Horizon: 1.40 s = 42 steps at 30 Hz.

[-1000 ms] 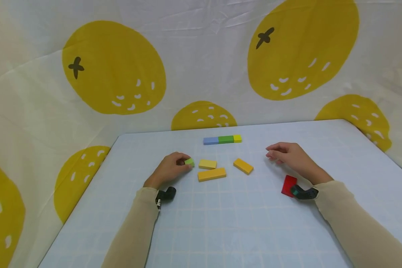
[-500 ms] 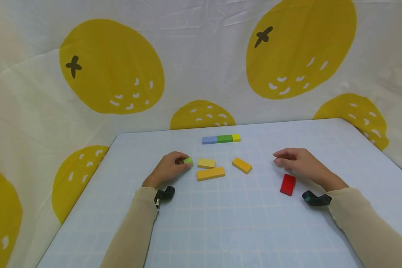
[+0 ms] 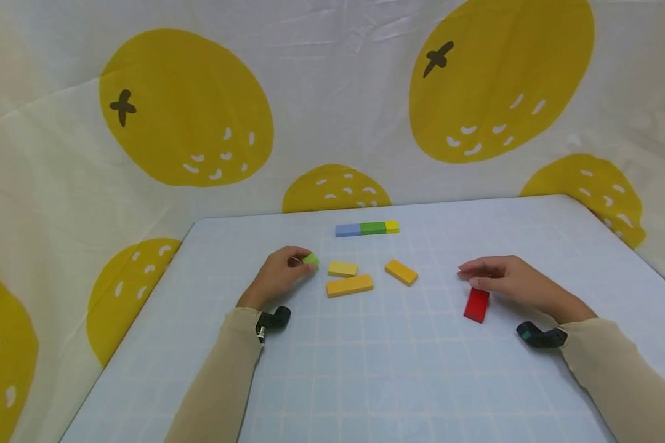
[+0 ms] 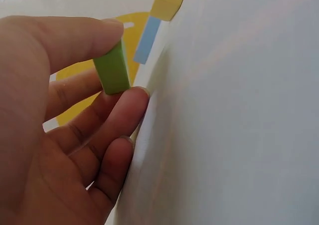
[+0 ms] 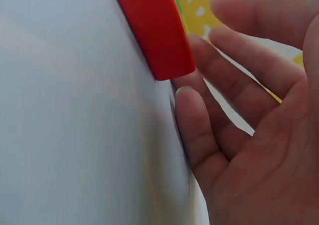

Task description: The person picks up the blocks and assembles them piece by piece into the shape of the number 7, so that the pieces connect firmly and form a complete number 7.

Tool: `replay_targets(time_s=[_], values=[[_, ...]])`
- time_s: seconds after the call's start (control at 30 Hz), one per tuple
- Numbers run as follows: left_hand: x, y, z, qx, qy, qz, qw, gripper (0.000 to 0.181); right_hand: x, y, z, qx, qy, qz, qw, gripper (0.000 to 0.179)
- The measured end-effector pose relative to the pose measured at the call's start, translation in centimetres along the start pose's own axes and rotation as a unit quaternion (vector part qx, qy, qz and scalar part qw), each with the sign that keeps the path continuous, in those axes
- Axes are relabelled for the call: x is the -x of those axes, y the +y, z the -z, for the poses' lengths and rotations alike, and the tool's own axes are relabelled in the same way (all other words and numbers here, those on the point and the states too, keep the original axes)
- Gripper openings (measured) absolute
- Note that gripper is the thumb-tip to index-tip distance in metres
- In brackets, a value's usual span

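The green block (image 3: 311, 261) is pinched, and partly covered, by fingers of the left hand (image 3: 278, 274). The right hand (image 3: 512, 280) is left slack-fingered, released; whether the red block (image 3: 476, 306), at its eight o'clock and cut off in the right wrist view, is touched cannot be told. The pale yellow block (image 3: 342, 269) is seen at the green block's three o'clock.

In front of me: creased off-white cloth (image 3: 343, 111), continuing along my left and right, printed with big yellow fruit shapes (image 3: 188, 111); dark cross marks (image 3: 123, 107) on two. My counter (image 3: 366, 369): light blue, pale grid. Light's soft.
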<state>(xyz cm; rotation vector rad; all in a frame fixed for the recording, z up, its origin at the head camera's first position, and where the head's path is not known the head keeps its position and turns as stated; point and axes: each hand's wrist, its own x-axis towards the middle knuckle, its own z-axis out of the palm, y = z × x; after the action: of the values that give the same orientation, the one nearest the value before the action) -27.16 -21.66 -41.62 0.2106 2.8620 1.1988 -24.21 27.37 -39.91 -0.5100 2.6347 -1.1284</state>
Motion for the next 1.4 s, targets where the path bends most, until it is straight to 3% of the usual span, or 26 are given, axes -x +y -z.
replay_targets(time_s=[0.37, 0.63, 1.0, 1.4], values=[[0.3, 0.8, 0.2, 0.016, 0.002, 0.026, 0.9995, 0.043, 1.0, 0.1, -0.2, 0.010, -0.037, 0.021, 0.9990, 0.039], [0.3, 0.8, 0.2, 0.028, 0.002, 0.019, 0.9994, 0.043, 1.0, 0.5, -0.1, 0.000, -0.043, 0.041, 0.9983, 0.040], [0.3, 0.8, 0.2, 0.040, 0.015, -0.014, 0.9990, 0.041, 1.8, 0.9, 0.3, 0.011, -0.046, 0.074, 0.9961, 0.039], [0.2, 1.0, 0.2, 0.042, 0.003, -0.002, 0.9991, 0.043, 1.7, 1.2, 0.7, 0.025, -0.079, 0.106, 0.9909, 0.042]])
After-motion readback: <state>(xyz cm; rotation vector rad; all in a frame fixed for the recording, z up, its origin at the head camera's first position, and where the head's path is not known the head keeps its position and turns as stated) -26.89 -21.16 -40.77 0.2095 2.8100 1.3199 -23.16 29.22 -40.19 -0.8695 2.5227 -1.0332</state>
